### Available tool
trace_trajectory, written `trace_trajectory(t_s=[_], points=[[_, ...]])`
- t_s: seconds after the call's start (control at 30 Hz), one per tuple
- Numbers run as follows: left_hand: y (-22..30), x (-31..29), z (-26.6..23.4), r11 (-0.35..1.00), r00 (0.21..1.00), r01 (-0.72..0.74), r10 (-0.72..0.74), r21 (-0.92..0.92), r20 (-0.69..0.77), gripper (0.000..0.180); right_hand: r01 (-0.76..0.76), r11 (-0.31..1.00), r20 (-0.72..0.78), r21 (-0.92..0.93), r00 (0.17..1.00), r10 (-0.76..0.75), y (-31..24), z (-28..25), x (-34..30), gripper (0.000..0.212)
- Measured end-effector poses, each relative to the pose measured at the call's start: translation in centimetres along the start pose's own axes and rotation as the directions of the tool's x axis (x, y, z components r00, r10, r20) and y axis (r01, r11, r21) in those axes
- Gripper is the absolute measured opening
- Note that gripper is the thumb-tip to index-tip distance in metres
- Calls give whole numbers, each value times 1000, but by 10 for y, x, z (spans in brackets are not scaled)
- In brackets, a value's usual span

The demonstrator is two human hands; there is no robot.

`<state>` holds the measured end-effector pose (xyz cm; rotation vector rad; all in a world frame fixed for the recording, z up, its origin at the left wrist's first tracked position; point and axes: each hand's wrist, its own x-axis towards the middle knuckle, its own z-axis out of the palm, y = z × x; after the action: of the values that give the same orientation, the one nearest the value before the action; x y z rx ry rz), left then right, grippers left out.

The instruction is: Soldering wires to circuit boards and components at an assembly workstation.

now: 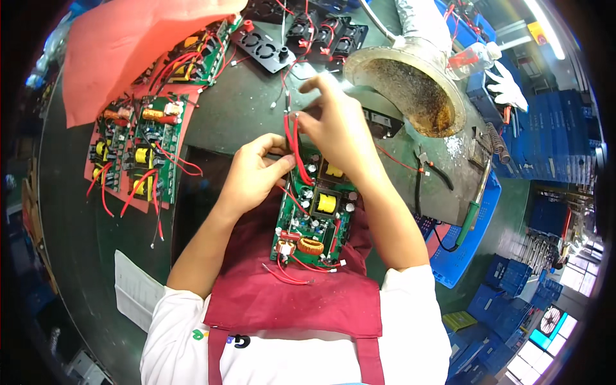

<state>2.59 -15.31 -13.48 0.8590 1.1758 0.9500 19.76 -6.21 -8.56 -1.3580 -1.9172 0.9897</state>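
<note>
A green circuit board (303,226) with yellow-wrapped transformers and a copper coil lies in front of me, over my dark red apron. Thick red wires (296,151) rise from its far end. My left hand (253,172) is closed in a pinch around the lower part of these wires, by the board's far left corner. Higher up, my right hand (337,122) pinches the wires near their tips between thumb and fingers; its index finger is raised. The exact grip points are partly hidden by the fingers. Thin red leads (289,277) trail off the board's near end.
More circuit boards (168,138) sit on pink foam (96,83) at left. Black fan panels (263,48) lie at the back. A fume duct hood (410,83), pliers (422,168) and a green-handled soldering iron (470,221) are at right, beside a blue basket (459,260).
</note>
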Motion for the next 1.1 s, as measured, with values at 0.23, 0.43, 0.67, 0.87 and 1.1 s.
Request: trace_trajectory(t_s=[0.23,0.43,0.67,0.87,1.1], points=[[2,6,4,1000,997,-10,9,-8,-76,21,-130,936,322,327,947,19,9,9,15,40],[0,8,7,995,988,-74,82,64,-134,20,-289,727,369,622,928,53,4,-8,-10,52],[-8,-11,14,957,940,-260,281,127,-192,17,-10,995,-57,101,998,16,7,-12,-37,20],[-9,-46,6,498,734,-400,677,769,-56,11,-126,990,-222,-71,969,107,19,-10,-43,23],[22,-54,-27,554,816,-546,522,628,249,31,-48,994,-273,-96,962,20,21,-10,-50,30]])
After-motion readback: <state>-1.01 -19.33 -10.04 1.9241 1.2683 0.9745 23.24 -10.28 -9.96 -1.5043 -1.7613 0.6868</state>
